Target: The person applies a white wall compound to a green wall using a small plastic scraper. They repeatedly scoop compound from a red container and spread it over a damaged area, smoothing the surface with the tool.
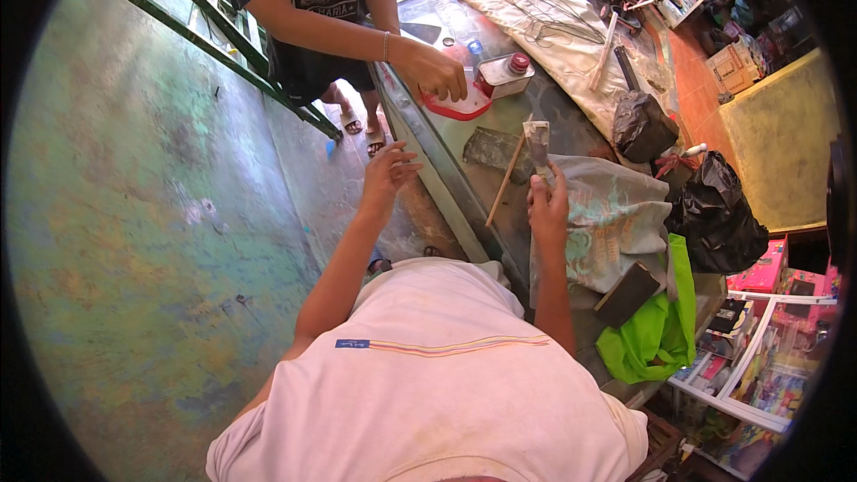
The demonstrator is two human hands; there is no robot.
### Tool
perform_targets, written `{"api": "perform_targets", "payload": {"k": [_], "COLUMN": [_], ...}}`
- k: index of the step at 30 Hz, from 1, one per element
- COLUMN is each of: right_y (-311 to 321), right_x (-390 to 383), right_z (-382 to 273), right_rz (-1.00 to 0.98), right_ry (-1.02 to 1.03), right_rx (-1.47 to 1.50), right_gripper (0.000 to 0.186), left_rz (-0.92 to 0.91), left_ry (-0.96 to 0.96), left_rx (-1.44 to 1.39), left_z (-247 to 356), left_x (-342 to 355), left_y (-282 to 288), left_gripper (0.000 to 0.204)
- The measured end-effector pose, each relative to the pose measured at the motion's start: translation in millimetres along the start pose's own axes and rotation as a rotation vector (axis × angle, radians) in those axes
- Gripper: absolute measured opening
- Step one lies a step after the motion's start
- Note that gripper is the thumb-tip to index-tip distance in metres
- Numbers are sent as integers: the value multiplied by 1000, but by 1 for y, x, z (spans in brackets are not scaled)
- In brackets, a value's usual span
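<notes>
My left hand [386, 180] is raised near the long edge of the workbench [446, 201], its fingers apart and holding nothing. In my right hand [547, 199] is a smeared putty knife [536, 136], blade up, beside a thin wooden stick [504, 186] and a dark, flat piece [486, 146] on the bench. A grey printed cloth [596, 214] lies just right of that hand. Farther along the bench, a co-worker's hand [433, 71] hovers over or touches a red-rimmed tray [460, 113], next to a rectangular can with a red cap [505, 80].
The co-worker [303, 27] stands ahead-left beside green metal rails [205, 45]. A plastic bottle [455, 18], cream cloth [544, 27], black bags [714, 223] and green bag [643, 344] are on the bench. Glass display cases [750, 366] and a yellowish board [777, 138] are at the right.
</notes>
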State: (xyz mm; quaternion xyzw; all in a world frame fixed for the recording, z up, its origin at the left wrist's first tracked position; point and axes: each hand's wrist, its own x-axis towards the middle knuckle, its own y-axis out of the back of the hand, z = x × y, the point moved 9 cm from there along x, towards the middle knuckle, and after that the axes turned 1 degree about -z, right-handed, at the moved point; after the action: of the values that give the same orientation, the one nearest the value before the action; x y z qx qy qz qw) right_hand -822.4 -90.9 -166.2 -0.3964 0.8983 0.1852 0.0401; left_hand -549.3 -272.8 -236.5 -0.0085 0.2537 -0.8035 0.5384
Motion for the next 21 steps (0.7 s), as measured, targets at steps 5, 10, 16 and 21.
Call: {"api": "perform_targets", "payload": {"k": [5,10,16,21], "right_y": [16,0,-9,-3], "right_x": [8,14,30,49], "right_z": [-22,-21,-27,-25], "right_rz": [150,98,130,155], "right_ry": [160,127,199,167], "right_rx": [-338,-276,-304,-454], "right_gripper": [59,63,66,71], "left_rz": [-6,31,60,99], "left_ry": [94,186,209,148], "left_rx": [23,74,36,53], "left_z": [-18,-40,-48,-32], "left_x": [-5,-23,-38,-36], "left_y": [-3,12,31,37], "left_gripper": [42,42,45,46]}}
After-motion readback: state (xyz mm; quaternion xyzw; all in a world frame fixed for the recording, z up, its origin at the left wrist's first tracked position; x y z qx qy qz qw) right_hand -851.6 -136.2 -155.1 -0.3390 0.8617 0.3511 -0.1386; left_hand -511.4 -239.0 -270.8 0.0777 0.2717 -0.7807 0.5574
